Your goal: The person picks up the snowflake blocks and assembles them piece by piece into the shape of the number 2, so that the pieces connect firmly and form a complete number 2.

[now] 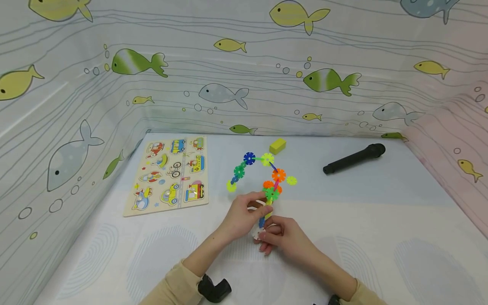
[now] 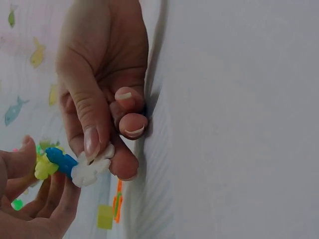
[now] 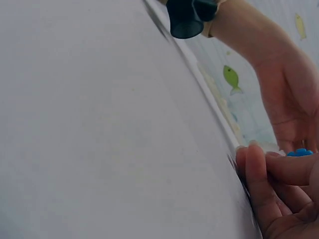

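Observation:
A chain of interlocking snowflake discs curves over the table, with a dark blue disc (image 1: 249,158), an orange disc (image 1: 279,175) and a green disc (image 1: 272,194) among them. At its near end are a yellow disc (image 2: 46,168), a blue disc (image 2: 61,159) and a white disc (image 2: 89,170). My left hand (image 1: 242,216) pinches the chain by the yellow disc, below the green one. With thumb and fingers, my right hand (image 1: 289,237) pinches the white disc next to the blue one. Fingers partly hide the near end in the head view.
A wooden vehicle puzzle board (image 1: 167,176) lies at the left. Toward the back is a yellow block (image 1: 277,146); a black microphone (image 1: 354,158) lies at the right. A loose-looking yellow-green disc (image 1: 291,180) is beside the chain. Fish-printed cloth walls (image 1: 267,114) border the table.

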{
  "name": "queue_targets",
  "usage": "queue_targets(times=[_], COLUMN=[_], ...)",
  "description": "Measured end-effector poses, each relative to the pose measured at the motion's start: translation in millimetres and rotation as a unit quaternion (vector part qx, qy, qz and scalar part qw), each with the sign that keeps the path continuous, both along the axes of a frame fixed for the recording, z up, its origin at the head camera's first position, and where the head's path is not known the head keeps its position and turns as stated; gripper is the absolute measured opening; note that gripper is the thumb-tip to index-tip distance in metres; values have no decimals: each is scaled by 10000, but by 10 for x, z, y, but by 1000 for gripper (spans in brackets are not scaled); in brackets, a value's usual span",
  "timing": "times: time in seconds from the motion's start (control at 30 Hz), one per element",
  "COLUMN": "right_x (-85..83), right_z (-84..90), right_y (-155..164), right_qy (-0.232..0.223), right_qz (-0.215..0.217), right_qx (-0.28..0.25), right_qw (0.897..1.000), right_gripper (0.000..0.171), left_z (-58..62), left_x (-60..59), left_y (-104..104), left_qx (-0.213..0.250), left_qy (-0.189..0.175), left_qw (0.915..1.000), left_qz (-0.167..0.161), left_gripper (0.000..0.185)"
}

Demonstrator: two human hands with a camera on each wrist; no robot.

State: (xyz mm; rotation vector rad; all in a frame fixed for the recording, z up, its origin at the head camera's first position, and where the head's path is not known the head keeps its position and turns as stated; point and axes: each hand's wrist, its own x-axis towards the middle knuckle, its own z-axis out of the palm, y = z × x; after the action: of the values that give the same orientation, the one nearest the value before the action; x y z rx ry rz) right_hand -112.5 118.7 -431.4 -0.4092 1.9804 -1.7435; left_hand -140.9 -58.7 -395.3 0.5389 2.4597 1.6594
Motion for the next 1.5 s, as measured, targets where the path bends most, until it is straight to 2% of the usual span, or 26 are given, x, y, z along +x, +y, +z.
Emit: queue_targets(times=[0.17,0.4,0.8,1.13,1.5], right_x=[-4,9,35,34,47], right_z=[-5,5,3,-53,-65], right_y=[-7,-32,-52,-87,-94], right_qy=[-93,129,-182,-400,-475], right_qz=[0,-125,-465,-760,-877], right_qx=[118,400,-424,-1035,-1222], right_qw=[9999,9990,9979,9909,9875], right_gripper=[23,25,24,24,23], left_z=[-6,11,2,-36,-29], left_x=[-2,25,24,42,50], left_y=[2,0,43,76,96], left_qx=[-132,-239,-4,260,134], left_qy=[23,23,396,351,505], left_qw=[9999,9997,9992,9983,9975], left_qz=[-69,-54,86,397,470], left_gripper=[32,32,28,29,25])
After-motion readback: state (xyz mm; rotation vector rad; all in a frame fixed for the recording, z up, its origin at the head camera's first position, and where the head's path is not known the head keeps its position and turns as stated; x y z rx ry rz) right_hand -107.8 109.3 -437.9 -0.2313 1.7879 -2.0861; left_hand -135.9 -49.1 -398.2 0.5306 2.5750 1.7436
